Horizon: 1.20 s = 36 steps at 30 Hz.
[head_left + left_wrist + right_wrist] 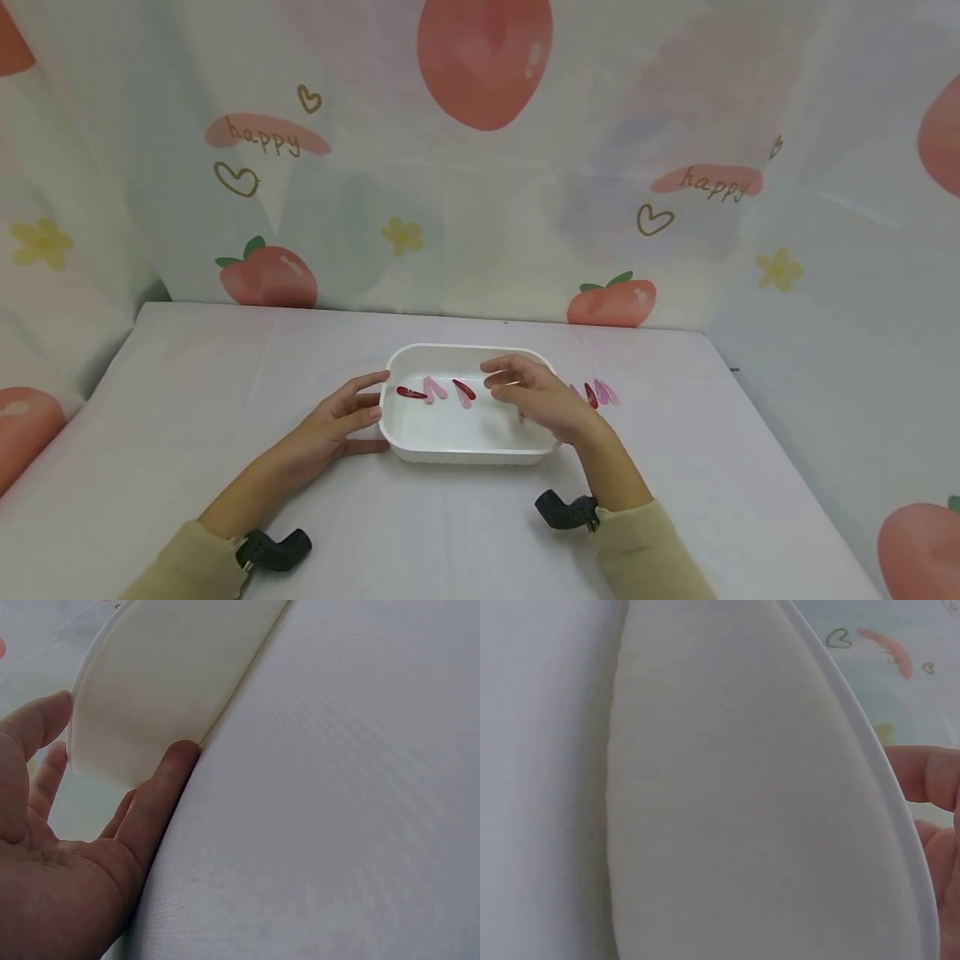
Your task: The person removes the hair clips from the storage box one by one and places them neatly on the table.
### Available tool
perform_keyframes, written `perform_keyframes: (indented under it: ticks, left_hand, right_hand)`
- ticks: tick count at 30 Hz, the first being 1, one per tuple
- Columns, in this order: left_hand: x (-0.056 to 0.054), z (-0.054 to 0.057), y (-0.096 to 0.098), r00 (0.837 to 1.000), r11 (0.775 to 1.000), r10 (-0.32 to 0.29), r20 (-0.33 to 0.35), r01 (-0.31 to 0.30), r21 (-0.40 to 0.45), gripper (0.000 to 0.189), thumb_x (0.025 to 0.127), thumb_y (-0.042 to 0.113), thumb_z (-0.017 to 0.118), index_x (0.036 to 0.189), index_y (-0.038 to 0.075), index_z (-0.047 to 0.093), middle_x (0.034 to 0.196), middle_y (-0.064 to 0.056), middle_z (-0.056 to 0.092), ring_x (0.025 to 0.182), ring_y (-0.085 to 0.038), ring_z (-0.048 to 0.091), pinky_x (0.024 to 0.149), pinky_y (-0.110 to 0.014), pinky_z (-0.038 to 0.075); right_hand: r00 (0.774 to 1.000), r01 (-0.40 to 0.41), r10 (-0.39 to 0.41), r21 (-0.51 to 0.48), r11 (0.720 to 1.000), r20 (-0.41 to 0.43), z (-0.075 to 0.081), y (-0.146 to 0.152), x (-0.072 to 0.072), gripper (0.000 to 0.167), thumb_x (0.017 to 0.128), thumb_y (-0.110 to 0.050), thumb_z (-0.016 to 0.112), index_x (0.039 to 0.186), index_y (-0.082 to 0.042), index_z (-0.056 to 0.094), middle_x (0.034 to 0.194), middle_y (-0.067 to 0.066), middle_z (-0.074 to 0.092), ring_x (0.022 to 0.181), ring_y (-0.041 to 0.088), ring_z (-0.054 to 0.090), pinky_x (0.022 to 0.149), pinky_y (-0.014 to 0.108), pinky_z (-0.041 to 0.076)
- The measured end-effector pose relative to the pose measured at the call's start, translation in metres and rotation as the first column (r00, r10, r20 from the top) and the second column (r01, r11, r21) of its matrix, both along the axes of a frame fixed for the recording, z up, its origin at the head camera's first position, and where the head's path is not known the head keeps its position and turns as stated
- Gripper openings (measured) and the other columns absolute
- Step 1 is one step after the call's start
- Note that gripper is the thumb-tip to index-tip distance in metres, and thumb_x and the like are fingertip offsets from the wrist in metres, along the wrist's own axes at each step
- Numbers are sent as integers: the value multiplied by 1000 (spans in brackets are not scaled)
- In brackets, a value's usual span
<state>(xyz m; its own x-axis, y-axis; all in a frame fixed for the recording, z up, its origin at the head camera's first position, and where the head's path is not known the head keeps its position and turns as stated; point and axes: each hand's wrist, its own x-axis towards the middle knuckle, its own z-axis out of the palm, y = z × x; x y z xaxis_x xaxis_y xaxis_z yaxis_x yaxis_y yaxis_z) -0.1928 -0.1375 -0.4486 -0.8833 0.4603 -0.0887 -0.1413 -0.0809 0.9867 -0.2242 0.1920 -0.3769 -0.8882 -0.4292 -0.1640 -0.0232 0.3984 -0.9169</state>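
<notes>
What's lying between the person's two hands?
The head view shows red and pink hair clips in the white tray, between the left hand and the right hand.

Here I see the white counter (442, 533), and behind it a pale backdrop (480, 250) showing printed fruit (270, 279) and yellow flowers (402, 237)!

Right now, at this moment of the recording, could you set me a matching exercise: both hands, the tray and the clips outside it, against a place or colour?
1. Left hand
2. Right hand
3. Tray
4. Clips outside the tray

A. White
B. On the table
C. Over the tray's right part
D. At the tray's left end

Pairs: 1-D, 2-C, 3-A, 4-B
</notes>
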Motion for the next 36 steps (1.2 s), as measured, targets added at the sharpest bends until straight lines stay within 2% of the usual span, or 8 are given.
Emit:
perform_keyframes:
  ticks: [4, 7, 10, 13, 19, 22, 28, 36]
  left_hand:
    - [1, 0, 0, 1000, 1000, 11, 6, -11, -6, 58, 104, 14, 53, 156, 20, 30, 154, -21, 32, 131, -38, 49, 96, -51, 54]
    - [1, 0, -1, 1000, 1000, 10, 5, -10, -11, 58, 104, 15, 53, 156, 20, 29, 155, -21, 31, 132, -38, 49, 96, -51, 54]
    - [0, 1, -1, 1000, 1000, 7, 0, -7, -14, 59, 104, 16, 53, 157, 20, 28, 155, -21, 31, 132, -39, 48, 97, -51, 54]
    - [-1, 1, -1, 1000, 1000, 8, -5, -8, -16, 60, 103, 16, 54, 157, 20, 28, 155, -21, 31, 132, -40, 48, 96, -52, 54]
    - [-2, 2, -2, 1000, 1000, 2, -1, -2, -10, 59, 104, 16, 54, 156, 22, 29, 155, -20, 32, 132, -39, 49, 96, -51, 54]
    - [-2, 2, -2, 1000, 1000, 2, -1, -2, -3, 58, 104, 15, 54, 156, 23, 29, 155, -19, 33, 132, -38, 49, 96, -51, 55]
    - [-3, 1, -1, 1000, 1000, 8, -2, -8, -17, 58, 104, 15, 53, 156, 21, 29, 154, -19, 33, 131, -38, 50, 95, -51, 55]
    - [-1, 0, 1, 1000, 1000, 16, -3, -16, -21, 58, 104, 14, 52, 156, 20, 29, 154, -21, 32, 132, -40, 48, 95, -52, 54]
  right_hand:
    - [996, -73, 78, -102, 992, 41, -5, -7, 1, 43, 100, -13, 58, 140, -2, 49, 136, 24, 56, 126, 40, 53, 93, 46, 55]
    - [997, -81, 80, -91, 993, -20, -9, -10, 1, 41, 99, -11, 57, 138, 0, 51, 133, 24, 57, 123, 39, 55, 100, 43, 53]
    - [987, -19, 23, 28, 999, -157, -12, -12, 0, 33, 97, -7, 59, 129, -2, 60, 124, 19, 63, 111, 31, 61, 94, 36, 55]
    - [970, 34, 12, 183, 982, -244, -13, -15, 1, 26, 92, -6, 66, 117, -9, 68, 111, 9, 68, 98, 21, 63, 84, 31, 54]
    - [964, -42, 133, 362, 931, -230, -15, -25, 3, 30, 80, -10, 81, 109, -15, 72, 98, 0, 66, 86, 16, 61, 75, 31, 54]
    - [964, -66, 162, 397, 915, -212, -18, -29, 3, 37, 76, -8, 84, 110, -16, 71, 97, -1, 65, 83, 16, 59, 73, 30, 53]
    - [955, -49, 172, 446, 894, -242, -24, -30, 4, 37, 74, -1, 79, 106, -17, 71, 84, -1, 61, 73, 14, 56, 66, 28, 50]
    - [968, -23, 121, 399, 917, -222, -26, -27, 1, 27, 81, -5, 74, 104, -20, 72, 76, -1, 61, 71, 14, 54, 65, 26, 46]
